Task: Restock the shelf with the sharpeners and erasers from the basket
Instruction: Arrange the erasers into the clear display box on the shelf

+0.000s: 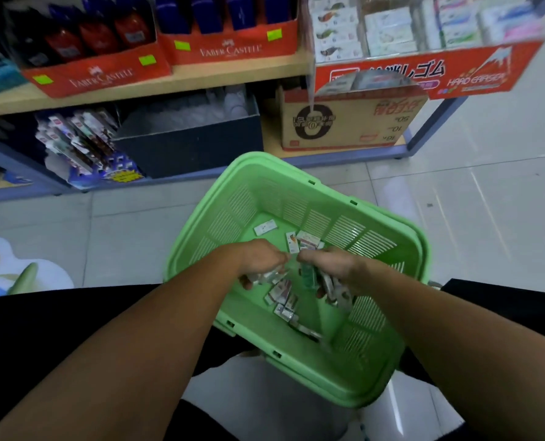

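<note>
Your left hand (261, 265) is down inside the basket (296, 202), fingers curled over a small clutch of packs (284, 296). It's blurred, so no count possible. Your right hand (331, 268) is just beside it, nearly touching at the knuckles, and curled round several more packs with a green piece (309, 276) among them. Both hands are loaded.

- Loose packs lie on the basket bottom under and between your hands, trailing toward the near right corner.
- A few more sit toward the far wall, one alone at the far left.
- Too small to tell sharpeners from erasers.

The basket stands on the floor (455, 192), in front of the shelf (201, 79) and a little apart from it. The eraser box (439, 74) at the shelf's upper right end looks well filled. Whether any of that came from this basket, you can't tell from here.

Progress, as a judgement:
- You're at the pick-up step, with nothing in transit to the shelf yet.
- The basket is thinly stocked, and what's left covers only part of the bottom.
- After this double handful, expect one or two more scoops, then the stragglers along the far wall.
</note>
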